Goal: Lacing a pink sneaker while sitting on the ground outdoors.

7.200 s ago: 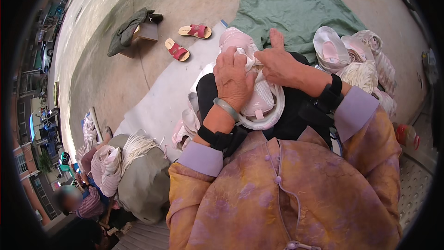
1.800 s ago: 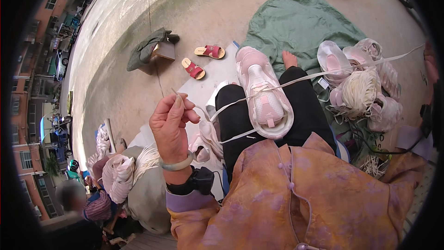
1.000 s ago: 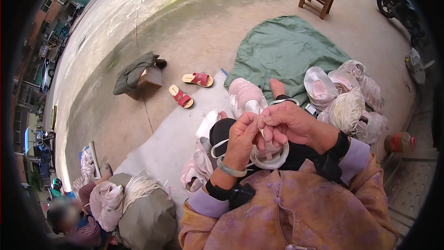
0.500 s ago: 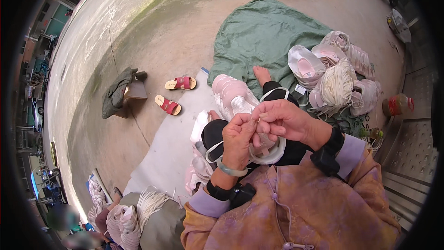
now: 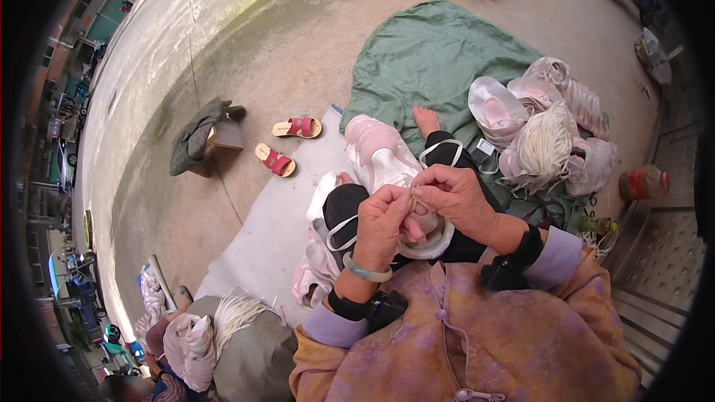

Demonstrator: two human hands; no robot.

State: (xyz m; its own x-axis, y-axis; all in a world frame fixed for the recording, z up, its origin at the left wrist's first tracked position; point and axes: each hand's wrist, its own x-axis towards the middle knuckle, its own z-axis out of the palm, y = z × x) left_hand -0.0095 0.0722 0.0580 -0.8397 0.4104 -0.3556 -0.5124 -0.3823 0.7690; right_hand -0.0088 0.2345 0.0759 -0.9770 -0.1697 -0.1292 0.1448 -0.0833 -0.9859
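Note:
A pale pink and white sneaker (image 5: 378, 147) lies across my lap, toe pointing away, its white sole rim showing behind my hands. My left hand (image 5: 381, 225) and my right hand (image 5: 460, 199) meet above its opening, thumbs and fingertips pinched together. Between the fingertips is a thin pale strand, apparently part of the white shoelace (image 5: 331, 232); most of it is hidden. One lace loop hangs out to the left over my dark trouser leg (image 5: 344, 205), another to the right. A pale bangle (image 5: 368, 271) circles my left wrist.
More pink shoes (image 5: 497, 110) and a bundle of white laces (image 5: 544, 138) lie right on a green cloth (image 5: 424, 45). Red slippers (image 5: 298, 127) rest left. A jar with a red label (image 5: 643, 183) stands far right. At lower left, another person sits near shoes (image 5: 195, 350).
My fingertips have drawn closer together, and my right hand has turned slightly, staying pinched over the sneaker. The whole view has shifted a little.

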